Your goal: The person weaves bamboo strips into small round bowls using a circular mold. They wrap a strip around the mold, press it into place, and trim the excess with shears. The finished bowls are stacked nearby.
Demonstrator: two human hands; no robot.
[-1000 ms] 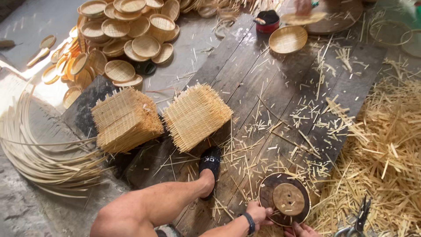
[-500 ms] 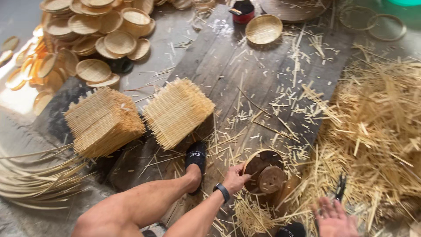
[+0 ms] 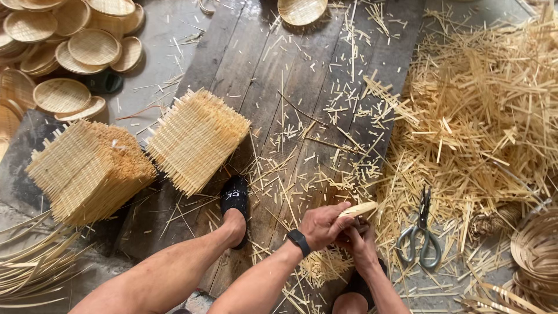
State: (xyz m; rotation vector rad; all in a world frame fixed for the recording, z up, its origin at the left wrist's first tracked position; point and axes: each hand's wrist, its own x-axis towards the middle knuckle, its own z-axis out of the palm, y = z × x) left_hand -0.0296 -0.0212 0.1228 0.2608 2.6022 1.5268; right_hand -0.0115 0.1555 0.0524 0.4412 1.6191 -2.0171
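My left hand (image 3: 322, 224), a black watch on its wrist, grips a round wooden disc (image 3: 359, 208) that is tilted so only its pale edge shows. Just below it, my right hand (image 3: 361, 247) closes on the underside of the same disc. Both hands are low over the dark wooden planks (image 3: 267, 75), among scattered bamboo offcuts. A pair of grey scissors (image 3: 419, 235) lies on the ground a hand's width to the right of my right hand. My left foot in a black slipper (image 3: 235, 200) rests left of the hands.
Two stacks of square woven bamboo mats (image 3: 197, 139) (image 3: 87, 171) stand at the left. Several round woven trays (image 3: 93, 46) are piled at top left, one (image 3: 301, 10) at top centre. A heap of bamboo trimmings (image 3: 482, 116) fills the right; bamboo hoops (image 3: 537, 250) sit at lower right.
The disc lay flat under my left hand; now it is lifted on edge. My right hand has come from beside the scissors onto it. The camera has moved closer.
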